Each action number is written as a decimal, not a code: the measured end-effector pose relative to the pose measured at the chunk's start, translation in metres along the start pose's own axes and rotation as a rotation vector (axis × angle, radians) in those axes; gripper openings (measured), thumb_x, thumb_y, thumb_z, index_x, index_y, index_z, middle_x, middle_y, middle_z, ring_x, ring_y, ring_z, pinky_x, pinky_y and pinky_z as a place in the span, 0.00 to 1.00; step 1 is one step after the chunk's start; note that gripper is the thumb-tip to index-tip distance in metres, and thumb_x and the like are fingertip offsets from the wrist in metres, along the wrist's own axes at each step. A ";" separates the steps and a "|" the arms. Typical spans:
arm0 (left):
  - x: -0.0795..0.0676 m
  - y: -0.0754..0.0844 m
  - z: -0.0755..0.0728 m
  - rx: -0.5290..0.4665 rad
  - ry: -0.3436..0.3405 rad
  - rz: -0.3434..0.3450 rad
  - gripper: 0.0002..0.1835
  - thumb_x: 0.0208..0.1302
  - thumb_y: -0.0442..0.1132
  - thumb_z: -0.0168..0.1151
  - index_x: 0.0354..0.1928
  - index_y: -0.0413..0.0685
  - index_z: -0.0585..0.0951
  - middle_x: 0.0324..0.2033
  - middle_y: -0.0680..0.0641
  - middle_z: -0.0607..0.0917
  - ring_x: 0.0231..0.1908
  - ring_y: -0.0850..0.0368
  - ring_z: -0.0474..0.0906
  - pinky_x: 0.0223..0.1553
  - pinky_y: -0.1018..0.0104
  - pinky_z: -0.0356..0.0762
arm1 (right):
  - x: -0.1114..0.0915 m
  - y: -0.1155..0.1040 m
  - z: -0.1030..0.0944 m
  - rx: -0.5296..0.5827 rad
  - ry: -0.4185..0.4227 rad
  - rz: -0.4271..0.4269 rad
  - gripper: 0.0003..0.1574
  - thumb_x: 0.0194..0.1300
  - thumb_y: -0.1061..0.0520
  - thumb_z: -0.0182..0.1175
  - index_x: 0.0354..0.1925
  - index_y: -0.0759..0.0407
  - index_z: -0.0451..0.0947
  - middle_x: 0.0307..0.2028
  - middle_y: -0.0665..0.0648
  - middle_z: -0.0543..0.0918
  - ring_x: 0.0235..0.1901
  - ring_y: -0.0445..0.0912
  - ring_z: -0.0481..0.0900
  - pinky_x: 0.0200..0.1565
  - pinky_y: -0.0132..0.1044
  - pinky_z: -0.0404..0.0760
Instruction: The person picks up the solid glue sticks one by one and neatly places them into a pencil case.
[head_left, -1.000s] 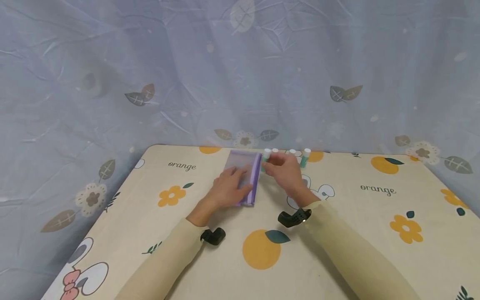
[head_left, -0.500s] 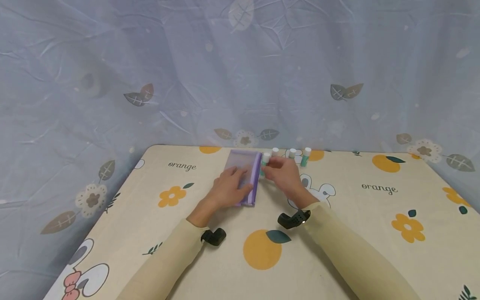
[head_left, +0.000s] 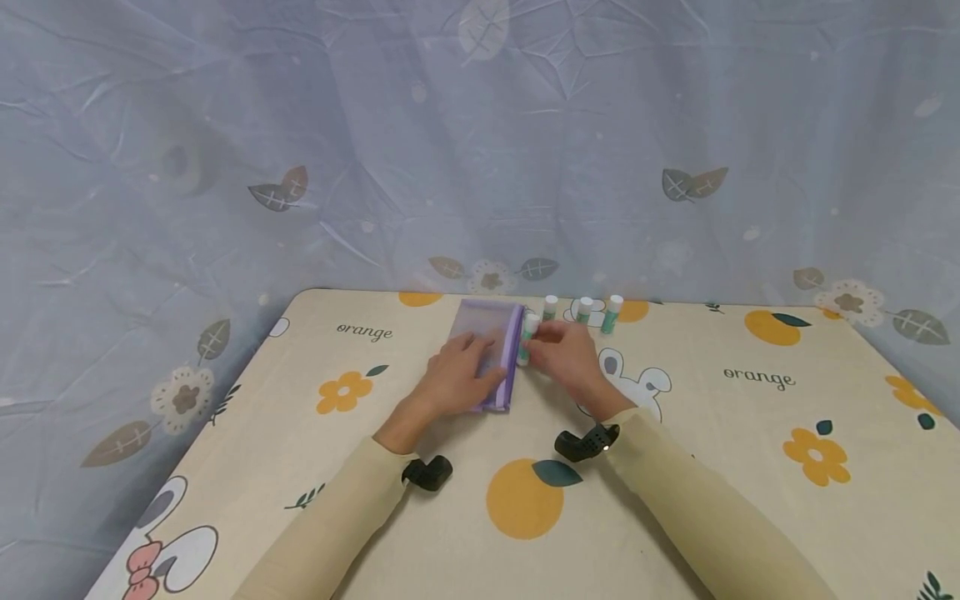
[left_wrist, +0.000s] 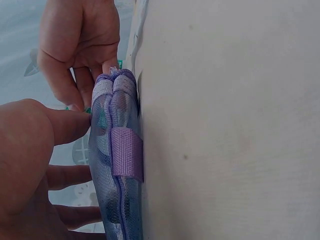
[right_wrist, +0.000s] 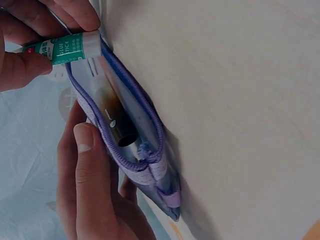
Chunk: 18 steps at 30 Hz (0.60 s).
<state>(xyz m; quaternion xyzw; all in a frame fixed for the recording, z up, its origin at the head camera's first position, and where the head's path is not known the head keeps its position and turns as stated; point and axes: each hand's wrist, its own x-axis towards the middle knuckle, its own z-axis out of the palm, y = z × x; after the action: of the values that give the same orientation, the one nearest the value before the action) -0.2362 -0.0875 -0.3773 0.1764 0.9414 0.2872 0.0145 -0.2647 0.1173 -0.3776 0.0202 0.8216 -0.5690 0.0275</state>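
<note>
Mesh pouch, smooth plastic glue stick
Woven trim edges the pouch; the tabletop looks matt, the backdrop sheet faintly glossy.

Pouch: pale purple, darker trim. Stick: green, white lettering, white end; other 3 sticks: green-and-white. Cloth: cream, orange fruit print; curtain: grey-blue, leaf motif.
</note>
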 end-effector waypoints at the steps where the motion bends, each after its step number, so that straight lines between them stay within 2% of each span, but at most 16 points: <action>1: 0.000 0.000 0.000 -0.002 -0.002 -0.002 0.35 0.78 0.52 0.58 0.80 0.46 0.67 0.78 0.30 0.66 0.80 0.32 0.60 0.75 0.28 0.60 | 0.000 0.000 0.000 0.003 -0.004 0.002 0.29 0.72 0.56 0.68 0.67 0.63 0.78 0.60 0.64 0.86 0.54 0.53 0.89 0.54 0.38 0.88; 18: -0.001 0.003 -0.001 -0.008 -0.015 -0.021 0.35 0.78 0.52 0.58 0.80 0.46 0.67 0.79 0.31 0.65 0.80 0.32 0.60 0.72 0.25 0.61 | 0.001 0.001 0.004 0.089 0.000 0.053 0.31 0.72 0.58 0.67 0.69 0.67 0.76 0.62 0.67 0.85 0.57 0.56 0.88 0.58 0.43 0.87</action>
<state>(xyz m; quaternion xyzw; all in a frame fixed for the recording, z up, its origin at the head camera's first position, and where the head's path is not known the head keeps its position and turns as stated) -0.2347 -0.0863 -0.3746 0.1686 0.9419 0.2894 0.0251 -0.2656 0.1138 -0.3806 0.0433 0.7948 -0.6040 0.0416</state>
